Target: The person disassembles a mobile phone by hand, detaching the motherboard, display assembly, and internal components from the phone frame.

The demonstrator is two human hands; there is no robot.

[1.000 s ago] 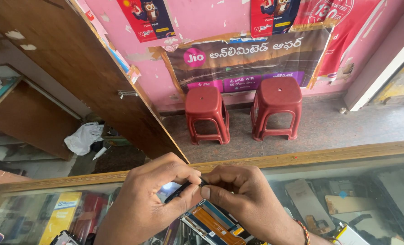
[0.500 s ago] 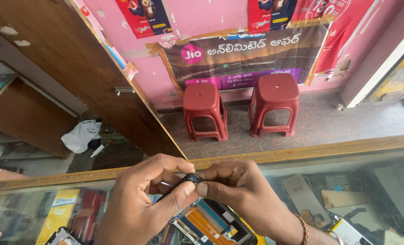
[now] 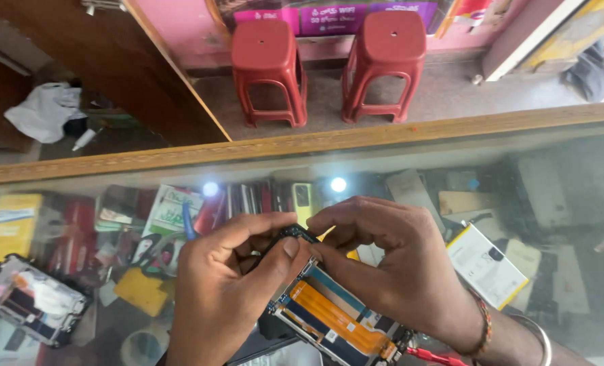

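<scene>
Two red plastic stools stood side by side on the grey floor beyond the worktop, close against a pink wall. A wooden edge strip ran across the far side of the glass worktop. To the left, a crumpled white cloth lay on the ground beside a dark wooden panel. On the glass at the right sat a white flat battery pack, tilted. At the far left rested a stripped phone frame, and near it a yellow box showed under the glass. Two bright light reflections glared on the glass.
</scene>
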